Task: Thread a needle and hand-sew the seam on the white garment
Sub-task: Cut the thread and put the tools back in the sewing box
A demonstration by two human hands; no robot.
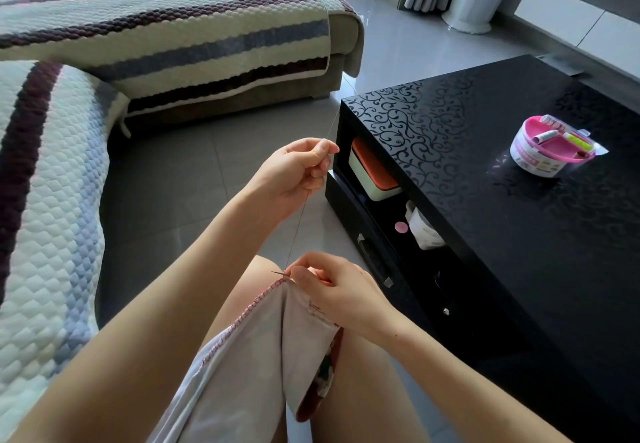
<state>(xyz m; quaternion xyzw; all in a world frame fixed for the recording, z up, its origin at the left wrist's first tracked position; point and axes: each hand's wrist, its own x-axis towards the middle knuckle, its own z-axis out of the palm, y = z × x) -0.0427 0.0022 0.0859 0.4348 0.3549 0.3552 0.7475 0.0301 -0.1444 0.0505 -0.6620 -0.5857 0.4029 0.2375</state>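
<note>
Pinching thread with left hand fingers, right hand fingers gripping white garment, pink tub holding spools

Striped quilted sofa cover at left; black table with scroll pattern at right, box with orange lid on its shelf; grey tiled floor between.

Garment is white with reddish edge stitching, thread reddish, tabletop glossy black with scroll-vine pattern, sewing kit tub pink-and-white, quilted sofa cover cream striped blue and maroon, floor grey tile.
</note>
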